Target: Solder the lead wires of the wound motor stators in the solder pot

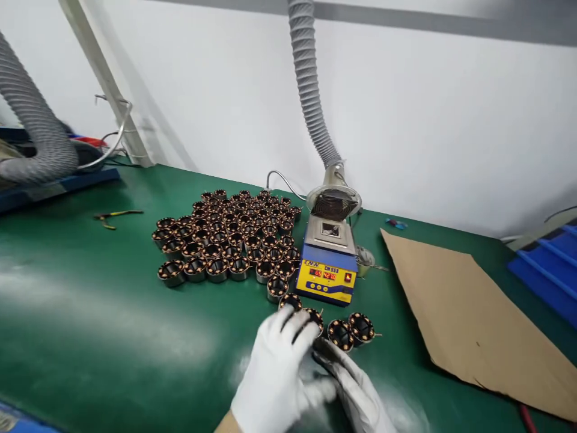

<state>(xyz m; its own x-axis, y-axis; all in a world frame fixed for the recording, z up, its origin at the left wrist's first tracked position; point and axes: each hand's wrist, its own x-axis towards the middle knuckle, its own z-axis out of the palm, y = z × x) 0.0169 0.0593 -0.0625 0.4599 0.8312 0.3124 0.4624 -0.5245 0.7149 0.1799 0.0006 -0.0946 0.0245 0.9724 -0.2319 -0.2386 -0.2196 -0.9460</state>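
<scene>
My left hand [282, 364], in a white glove, reaches over the near end of a row of wound motor stators. Its fingers are stretched and apart, at the rim of a stator [314, 320]; another stator [291, 302] sits just beyond the fingertips. My right hand [354, 385], also gloved, with dark-stained fingertips, is beside the left one, its fingers stretched out with nothing visible in them. Just past it stand two stators, one dark-cored with copper windings [340, 334] and one [361, 328] with a short wire end sticking out.
A large group of stators [229, 231] covers the middle of the green table [112, 337]. Beside it stands a yellow-and-blue solder pot [327, 270] under an extraction hose [311, 84]. Cardboard [473, 319] lies at right, near a blue bin [547, 276]. Cutters [117, 215] lie at left.
</scene>
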